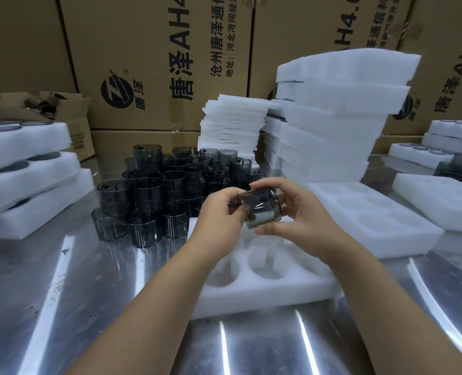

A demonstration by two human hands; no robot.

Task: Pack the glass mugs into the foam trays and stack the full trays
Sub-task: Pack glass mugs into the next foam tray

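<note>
The left hand (219, 212) and right hand (303, 215) both grip one smoky glass mug (262, 209). They hold it in the air, tipped on its side, above the far part of the nearest foam tray (265, 296). The right hand's fingers curl over the top of the mug and its thumb presses underneath. The left hand's fingers pinch the other end; a dark bit there may be the handle, but the blur leaves that unsure.

A wall of printed cardboard cartons (143, 63) fills the background. In front of it the shiny metal bench (62, 307) carries everything else. A tall, leaning stack of thick foam trays (332, 125) rises at the back right. A lower stack of thin foam sheets (232, 123) stands just beside it. At the left edge three loaded trays (26, 180) lie piled askew, with dark mug mouths showing in their sockets. A dense cluster of mugs (154, 196) stands at the centre left, some stacked on others. The nearest tray lies flat below the hands, and the round sockets in view hold nothing. A second empty tray (373, 220) lies to its right, touching the foot of the tall stack. More filled trays (451, 133) sit at the far right.
</note>
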